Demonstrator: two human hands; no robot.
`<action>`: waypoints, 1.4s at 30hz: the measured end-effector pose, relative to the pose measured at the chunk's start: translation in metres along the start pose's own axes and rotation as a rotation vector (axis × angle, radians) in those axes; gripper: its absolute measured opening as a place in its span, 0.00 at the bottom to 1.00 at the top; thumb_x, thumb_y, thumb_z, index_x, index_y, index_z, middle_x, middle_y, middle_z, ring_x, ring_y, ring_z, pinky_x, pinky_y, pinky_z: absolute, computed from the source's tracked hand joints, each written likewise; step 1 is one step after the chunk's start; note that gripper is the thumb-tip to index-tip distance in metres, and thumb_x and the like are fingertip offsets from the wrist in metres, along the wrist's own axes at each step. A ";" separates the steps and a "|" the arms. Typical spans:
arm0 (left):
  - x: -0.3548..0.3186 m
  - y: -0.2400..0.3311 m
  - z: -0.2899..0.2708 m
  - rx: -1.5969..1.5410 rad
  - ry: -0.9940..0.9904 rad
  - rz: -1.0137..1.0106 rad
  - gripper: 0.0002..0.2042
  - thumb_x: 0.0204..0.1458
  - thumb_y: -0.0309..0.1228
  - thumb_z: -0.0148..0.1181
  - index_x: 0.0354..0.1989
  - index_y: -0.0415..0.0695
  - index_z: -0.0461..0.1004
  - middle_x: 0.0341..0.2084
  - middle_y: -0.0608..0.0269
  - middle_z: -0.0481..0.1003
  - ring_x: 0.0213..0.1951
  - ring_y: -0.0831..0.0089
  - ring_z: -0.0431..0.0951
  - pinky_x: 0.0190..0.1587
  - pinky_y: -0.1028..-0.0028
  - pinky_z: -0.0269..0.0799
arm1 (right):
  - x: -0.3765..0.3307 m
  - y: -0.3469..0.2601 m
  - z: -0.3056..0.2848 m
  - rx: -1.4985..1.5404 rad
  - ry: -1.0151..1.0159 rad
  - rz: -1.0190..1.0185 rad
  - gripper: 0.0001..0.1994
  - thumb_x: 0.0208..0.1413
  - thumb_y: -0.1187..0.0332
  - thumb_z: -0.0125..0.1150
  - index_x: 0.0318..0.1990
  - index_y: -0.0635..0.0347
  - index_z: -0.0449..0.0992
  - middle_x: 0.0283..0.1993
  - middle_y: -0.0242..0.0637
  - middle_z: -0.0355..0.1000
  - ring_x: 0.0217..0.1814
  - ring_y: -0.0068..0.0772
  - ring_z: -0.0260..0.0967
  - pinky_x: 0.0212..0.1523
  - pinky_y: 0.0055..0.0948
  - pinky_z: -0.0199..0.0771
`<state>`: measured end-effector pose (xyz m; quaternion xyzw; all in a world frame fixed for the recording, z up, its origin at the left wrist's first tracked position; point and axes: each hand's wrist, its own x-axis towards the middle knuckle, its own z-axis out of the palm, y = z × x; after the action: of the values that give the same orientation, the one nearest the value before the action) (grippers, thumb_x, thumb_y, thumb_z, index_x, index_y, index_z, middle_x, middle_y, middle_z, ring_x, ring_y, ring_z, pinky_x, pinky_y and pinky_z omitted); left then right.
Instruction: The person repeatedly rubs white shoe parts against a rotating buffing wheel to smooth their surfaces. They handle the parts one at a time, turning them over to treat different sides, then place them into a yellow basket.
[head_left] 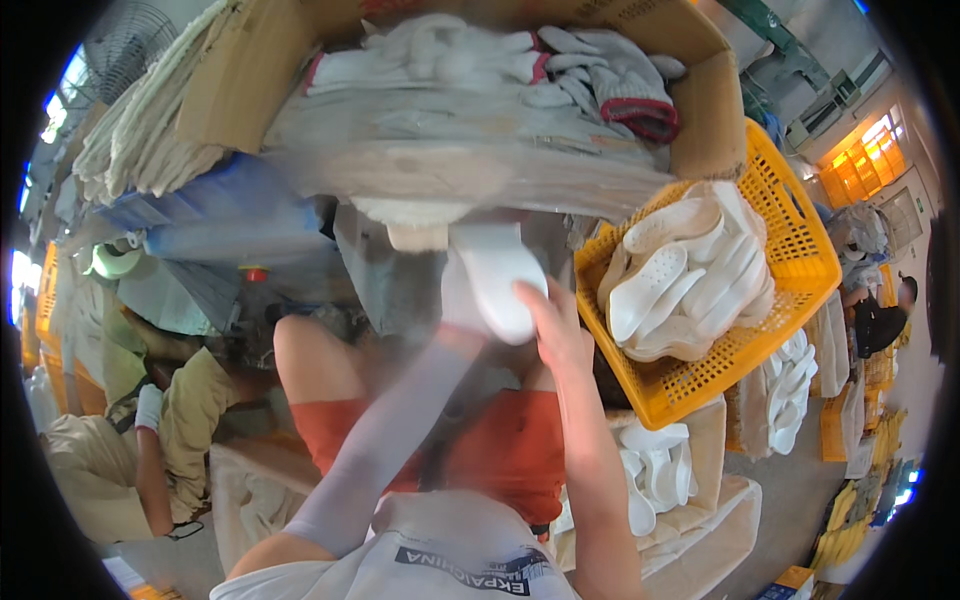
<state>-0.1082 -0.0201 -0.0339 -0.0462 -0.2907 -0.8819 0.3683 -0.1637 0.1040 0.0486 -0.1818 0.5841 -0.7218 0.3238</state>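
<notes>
A smooth white foam shoe (500, 285) is held in front of me above my knees. My left hand (465, 300), covered in a pale glove below a long light sleeve, grips its left side; the shoe partly hides those fingers. My bare right hand (558, 325) closes on the shoe's near right edge, thumb on its upper face. Just beyond the shoe's far end are a pale beige block (418, 237) and a fuzzy white rounded part (410, 210). Whether the shoe touches them I cannot tell.
A yellow plastic crate (655, 402) of white shoes stands tilted at my right. Ahead, a cardboard box (715, 110) holds white work gloves (440, 55). Sacks with white shoes (655, 470) stand lower right. A co-worker's gloved hand (149, 407) is at the left, near a red button (256, 274).
</notes>
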 end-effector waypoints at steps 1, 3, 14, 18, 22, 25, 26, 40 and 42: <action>0.000 0.001 0.001 0.008 0.104 -0.042 0.27 0.69 0.44 0.49 0.72 0.43 0.62 0.64 0.54 0.70 0.61 0.61 0.75 0.61 0.60 0.75 | 0.003 -0.002 0.001 -0.013 -0.041 0.004 0.24 0.59 0.61 0.69 0.55 0.74 0.77 0.50 0.41 0.80 0.50 0.29 0.76 0.53 0.32 0.75; -0.004 0.004 0.005 0.460 0.127 -0.112 0.21 0.70 0.42 0.49 0.66 0.43 0.67 0.58 0.56 0.74 0.57 0.62 0.77 0.59 0.63 0.75 | -0.003 -0.003 0.001 -0.052 -0.076 0.039 0.24 0.61 0.61 0.67 0.57 0.74 0.77 0.50 0.40 0.79 0.48 0.27 0.75 0.52 0.30 0.74; -0.068 0.062 0.012 0.275 0.771 -0.668 0.26 0.69 0.51 0.49 0.62 0.41 0.71 0.57 0.56 0.76 0.56 0.62 0.77 0.62 0.63 0.72 | -0.098 0.027 -0.052 -0.588 0.083 0.037 0.27 0.48 0.61 0.76 0.52 0.72 0.78 0.50 0.41 0.75 0.53 0.32 0.74 0.56 0.30 0.72; -0.070 0.063 0.019 1.654 -0.710 -0.200 0.40 0.54 0.53 0.67 0.70 0.39 0.65 0.63 0.45 0.71 0.64 0.50 0.71 0.67 0.65 0.66 | -0.052 0.016 -0.072 -0.374 -0.162 0.434 0.25 0.59 0.58 0.70 0.57 0.67 0.78 0.48 0.44 0.80 0.50 0.42 0.80 0.55 0.35 0.78; -0.067 0.045 0.005 0.429 0.143 -0.749 0.27 0.62 0.54 0.61 0.55 0.41 0.77 0.48 0.58 0.80 0.54 0.67 0.78 0.59 0.64 0.74 | -0.066 0.039 -0.057 0.044 -0.033 0.200 0.26 0.65 0.64 0.62 0.67 0.66 0.67 0.60 0.41 0.75 0.57 0.36 0.75 0.58 0.35 0.76; -0.052 0.021 -0.012 0.022 0.361 -0.617 0.28 0.65 0.55 0.57 0.59 0.42 0.74 0.50 0.58 0.78 0.52 0.70 0.77 0.58 0.66 0.75 | -0.084 0.052 -0.031 -0.005 -0.133 0.181 0.31 0.59 0.74 0.67 0.69 0.67 0.64 0.63 0.42 0.72 0.65 0.37 0.69 0.65 0.37 0.70; -0.047 0.010 -0.016 -0.141 0.318 -0.508 0.28 0.65 0.55 0.57 0.60 0.43 0.73 0.50 0.58 0.77 0.52 0.70 0.77 0.58 0.65 0.75 | -0.081 0.051 -0.023 0.163 -0.107 0.213 0.32 0.57 0.76 0.68 0.69 0.67 0.65 0.63 0.42 0.72 0.65 0.36 0.69 0.66 0.36 0.69; -0.012 -0.022 -0.049 -0.209 0.364 -0.359 0.28 0.72 0.48 0.42 0.71 0.41 0.65 0.69 0.55 0.67 0.69 0.62 0.67 0.69 0.61 0.68 | 0.002 0.038 0.002 0.500 -0.082 0.112 0.25 0.58 0.75 0.70 0.63 0.69 0.71 0.59 0.42 0.76 0.58 0.37 0.75 0.62 0.40 0.74; -0.009 -0.016 -0.058 -0.448 0.187 -0.330 0.27 0.73 0.46 0.39 0.71 0.41 0.64 0.67 0.54 0.69 0.67 0.61 0.70 0.68 0.60 0.70 | 0.008 0.042 0.003 0.438 -0.059 0.117 0.25 0.59 0.74 0.69 0.63 0.70 0.71 0.59 0.42 0.76 0.58 0.37 0.74 0.62 0.41 0.74</action>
<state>-0.1051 -0.0376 -0.0923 0.0032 -0.0571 -0.9724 0.2260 -0.1569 0.0923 0.0081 -0.0939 0.4135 -0.8057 0.4136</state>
